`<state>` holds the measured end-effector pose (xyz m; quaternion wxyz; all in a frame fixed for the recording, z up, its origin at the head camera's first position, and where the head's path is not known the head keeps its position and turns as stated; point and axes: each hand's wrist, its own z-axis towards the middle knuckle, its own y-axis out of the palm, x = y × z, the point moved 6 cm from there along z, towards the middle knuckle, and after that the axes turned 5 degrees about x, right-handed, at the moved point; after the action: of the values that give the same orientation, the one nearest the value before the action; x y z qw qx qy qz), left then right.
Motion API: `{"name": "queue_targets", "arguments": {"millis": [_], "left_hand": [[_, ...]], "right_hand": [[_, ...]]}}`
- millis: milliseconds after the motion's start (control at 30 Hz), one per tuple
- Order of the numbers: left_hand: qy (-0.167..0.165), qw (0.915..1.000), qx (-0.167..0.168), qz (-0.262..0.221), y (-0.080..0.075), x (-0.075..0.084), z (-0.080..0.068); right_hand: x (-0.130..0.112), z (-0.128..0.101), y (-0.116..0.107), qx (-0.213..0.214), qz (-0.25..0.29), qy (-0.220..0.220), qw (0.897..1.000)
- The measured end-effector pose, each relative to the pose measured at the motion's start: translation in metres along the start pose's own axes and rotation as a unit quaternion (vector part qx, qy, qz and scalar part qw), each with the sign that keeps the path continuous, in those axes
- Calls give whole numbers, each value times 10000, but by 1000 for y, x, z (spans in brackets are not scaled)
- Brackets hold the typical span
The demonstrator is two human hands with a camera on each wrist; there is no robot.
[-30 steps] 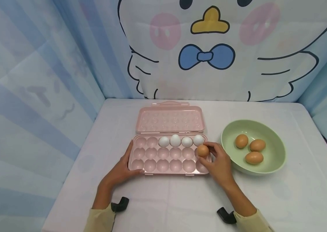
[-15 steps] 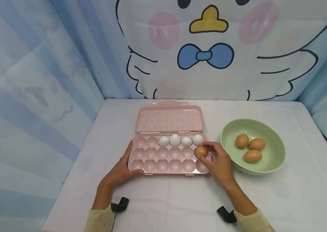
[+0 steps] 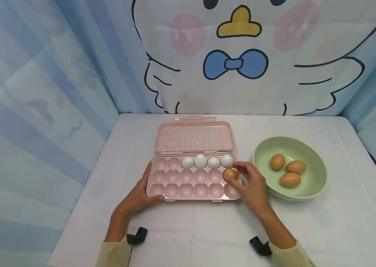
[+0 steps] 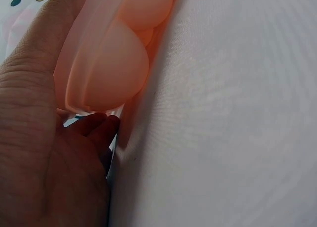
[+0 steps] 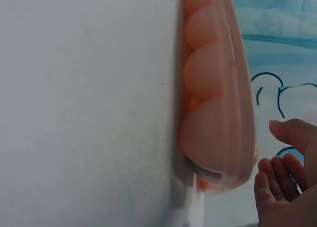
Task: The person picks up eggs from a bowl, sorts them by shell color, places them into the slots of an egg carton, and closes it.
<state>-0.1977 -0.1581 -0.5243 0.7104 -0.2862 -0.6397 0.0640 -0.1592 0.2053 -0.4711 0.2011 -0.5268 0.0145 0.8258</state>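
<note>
An open pink egg tray lies on the white table, its lid folded back. Several white eggs fill the right part of its back row. My right hand pinches a brown egg that sits low in the rightmost cup of the middle row. My left hand grips the tray's front left corner, thumb along the left edge. The left wrist view shows that hand against the tray's underside. In the right wrist view the tray's side and my curled fingers show; the egg is hidden.
A green bowl with three brown eggs stands right of the tray. Blue striped and cartoon-printed cloth walls close in the table on the left, back and right.
My right hand has lowered the brown egg from just above the tray into the rightmost middle-row cup. The left hand has stayed at the tray's corner.
</note>
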Motion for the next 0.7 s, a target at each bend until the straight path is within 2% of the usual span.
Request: {"name": "queue_targets", "arguments": {"millis": [133, 300, 433, 567, 700], "left_hand": [[-8, 10000, 15, 34, 0, -2, 0], [-80, 9999, 40, 76, 0, -3, 0], [-64, 10000, 41, 48, -1, -2, 0], [-44, 10000, 31, 39, 0, -1, 0], [-54, 10000, 26, 43, 0, -1, -1]], "right_hand": [[-11, 7, -11, 28, 216, 12, 9998], [-18, 23, -35, 202, 17, 253, 9995], [-14, 36, -63, 377, -691, 691, 9945], [-4, 45, -93, 358, -1446, 1237, 9811], [8, 49, -114, 173, -1676, 1648, 9718]]}}
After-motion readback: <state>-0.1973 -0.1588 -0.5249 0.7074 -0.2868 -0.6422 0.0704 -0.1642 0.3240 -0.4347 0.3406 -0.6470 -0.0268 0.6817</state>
